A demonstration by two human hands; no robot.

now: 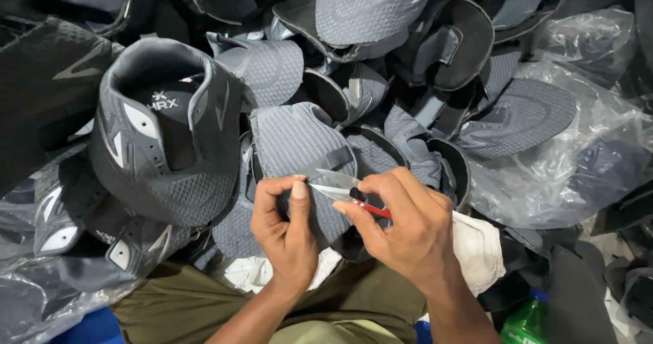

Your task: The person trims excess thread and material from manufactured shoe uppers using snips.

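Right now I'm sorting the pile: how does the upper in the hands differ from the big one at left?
The held upper lies flattened, plain grey mesh. The large upper stands shaped and open, with white patches. Both are grey knit.

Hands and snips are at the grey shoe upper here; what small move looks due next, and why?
Probably closing the snips. Their blades stand open in the right hand, tips beside the left hand fingertips, which pinch something too fine to make out at the grey shoe upper.
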